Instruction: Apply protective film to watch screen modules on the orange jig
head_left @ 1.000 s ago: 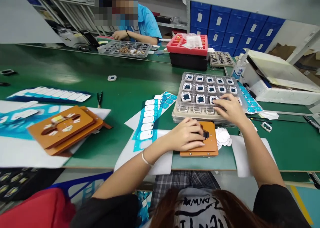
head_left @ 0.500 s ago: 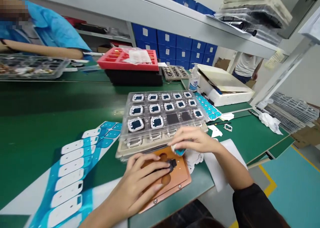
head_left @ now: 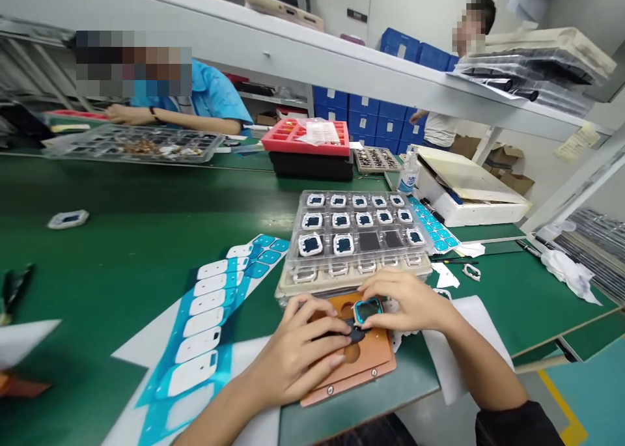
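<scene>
From the head camera, at lower centre, the right hand (head_left: pixel 410 303) pinches a small blue-rimmed frame (head_left: pixel 367 310) by its edge, over an orange jig plate (head_left: pixel 371 361). The left hand (head_left: pixel 297 355) curls over a black clip (head_left: pixel 355 333) on that plate. The frame looks light, thin and probably flexible, so its rim seems the best place to hold. A clear plastic tray (head_left: pixel 361 231) of similar pieces stands just beyond, on the green table (head_left: pixel 146 264).
</scene>
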A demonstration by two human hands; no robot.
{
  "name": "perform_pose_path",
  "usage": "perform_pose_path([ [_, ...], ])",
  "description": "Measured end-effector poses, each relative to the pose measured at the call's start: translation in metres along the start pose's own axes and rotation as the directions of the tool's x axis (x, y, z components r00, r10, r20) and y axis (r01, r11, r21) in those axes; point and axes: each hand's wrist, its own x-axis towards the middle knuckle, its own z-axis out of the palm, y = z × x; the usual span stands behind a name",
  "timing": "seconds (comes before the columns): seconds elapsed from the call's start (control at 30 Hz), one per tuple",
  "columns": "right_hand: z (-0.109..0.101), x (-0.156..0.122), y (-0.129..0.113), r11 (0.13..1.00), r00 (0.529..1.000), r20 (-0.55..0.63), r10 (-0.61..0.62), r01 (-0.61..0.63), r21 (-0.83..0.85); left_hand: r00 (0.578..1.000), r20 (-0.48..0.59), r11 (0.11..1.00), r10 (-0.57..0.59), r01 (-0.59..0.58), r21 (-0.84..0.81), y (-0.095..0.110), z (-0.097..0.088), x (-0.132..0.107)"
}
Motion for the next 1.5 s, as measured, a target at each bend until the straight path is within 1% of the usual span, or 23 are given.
perform_pose_path([
  [0.07, -0.006, -0.004, -0.001, 1.000, 1.000, 0.030, 0.004, -0.004, -0.020, 1.000, -0.020, 1.000, -0.013, 0.012, -0.007, 0.003, 0.000, 0.002],
  [0.13, -0.010, -0.007, 0.000, 0.998, 0.997, 0.072, 0.027, -0.023, -0.050, 0.999, -0.006, 0.999, -0.043, 0.043, -0.023, 0.005, 0.000, 0.003],
  [0.2, -0.011, -0.007, 0.000, 0.997, 0.995, 0.088, 0.047, -0.042, -0.062, 0.992, 0.057, 0.992, -0.111, 0.113, -0.047, 0.004, -0.001, 0.004],
  [0.23, -0.011, -0.006, -0.001, 0.997, 0.995, 0.080, 0.050, -0.045, -0.061, 0.987, 0.057, 0.986, -0.152, 0.156, -0.064, 0.004, -0.001, 0.004],
  [0.27, -0.010, -0.005, -0.002, 0.998, 0.997, 0.064, 0.047, -0.043, -0.056, 0.980, 0.029, 0.976, -0.199, 0.201, -0.081, 0.003, -0.001, 0.004],
  [0.3, -0.008, -0.004, -0.005, 0.998, 0.998, 0.046, 0.038, -0.035, -0.048, 0.967, -0.027, 0.963, -0.254, 0.251, -0.101, 0.003, -0.001, 0.003],
  [0.33, -0.006, -0.003, -0.008, 0.999, 0.999, 0.030, 0.025, -0.024, -0.040, 0.945, -0.103, 0.946, -0.310, 0.296, -0.129, 0.003, -0.002, 0.004],
  [0.4, -0.002, -0.002, -0.016, 1.000, 1.000, 0.015, 0.002, -0.002, -0.026, 0.872, -0.269, 0.908, -0.409, 0.359, -0.216, 0.005, -0.003, 0.006],
  [0.47, 0.002, -0.001, -0.022, 0.999, 1.000, 0.017, -0.019, 0.019, -0.025, 0.797, -0.385, 0.878, -0.465, 0.361, -0.314, 0.006, -0.005, 0.009],
  [0.5, 0.004, 0.000, -0.024, 0.999, 1.000, 0.013, -0.027, 0.027, -0.034, 0.775, -0.420, 0.872, -0.473, 0.344, -0.347, 0.007, -0.005, 0.010],
  [0.53, 0.006, 0.000, -0.025, 0.998, 0.999, 0.005, -0.033, 0.033, -0.044, 0.767, -0.439, 0.874, -0.467, 0.325, -0.362, 0.008, -0.006, 0.012],
  [0.57, 0.007, 0.001, -0.026, 0.998, 0.999, -0.001, -0.035, 0.035, -0.056, 0.777, -0.438, 0.880, -0.453, 0.308, -0.362, 0.008, -0.007, 0.013],
  [0.67, 0.009, 0.002, -0.026, 0.996, 1.000, 0.017, -0.018, 0.019, -0.082, 0.825, -0.397, 0.901, -0.401, 0.276, -0.335, 0.009, -0.008, 0.015],
  [0.7, 0.009, 0.002, -0.026, 0.996, 0.999, 0.032, -0.009, 0.012, -0.085, 0.831, -0.387, 0.900, -0.400, 0.277, -0.336, 0.009, -0.008, 0.015],
  [0.77, 0.009, 0.003, -0.026, 0.996, 0.999, 0.052, -0.002, 0.007, -0.084, 0.824, -0.373, 0.887, -0.426, 0.298, -0.353, 0.010, -0.008, 0.014],
  [0.9, 0.010, 0.003, -0.027, 0.998, 0.999, 0.047, -0.012, 0.015, -0.060, 0.810, -0.357, 0.865, -0.466, 0.331, -0.377, 0.010, -0.008, 0.014],
  [1.13, 0.015, 0.002, -0.028, 0.997, 0.999, 0.044, 0.006, -0.003, -0.073, 0.823, -0.365, 0.881, -0.435, 0.306, -0.361, 0.009, -0.009, 0.015],
  [1.2, 0.015, 0.001, -0.027, 0.998, 1.000, 0.027, 0.011, -0.009, -0.056, 0.818, -0.391, 0.890, -0.422, 0.293, -0.348, 0.006, -0.008, 0.015],
  [1.23, 0.014, 0.001, -0.025, 0.999, 1.000, 0.014, 0.005, -0.004, -0.046, 0.803, -0.420, 0.893, -0.422, 0.289, -0.345, 0.004, -0.007, 0.015],
  [1.3, 0.014, 0.004, -0.022, 0.999, 1.000, 0.009, -0.029, 0.030, -0.036, 0.761, -0.515, 0.910, -0.393, 0.242, -0.338, -0.001, -0.005, 0.013],
  [1.37, 0.016, 0.012, -0.021, 0.994, 0.994, 0.076, -0.085, 0.089, -0.059, 0.698, -0.621, 0.926, -0.357, 0.177, -0.333, -0.006, -0.003, 0.012],
  [1.43, 0.021, 0.024, -0.022, 0.981, 0.971, 0.195, -0.137, 0.160, -0.109, 0.605, -0.713, 0.930, -0.354, 0.149, -0.335, -0.011, -0.002, 0.011],
  [1.5, 0.028, 0.038, -0.026, 0.959, 0.934, 0.315, -0.167, 0.228, -0.169, 0.477, -0.787, 0.920, -0.391, 0.176, -0.350, -0.015, -0.003, 0.011],
])
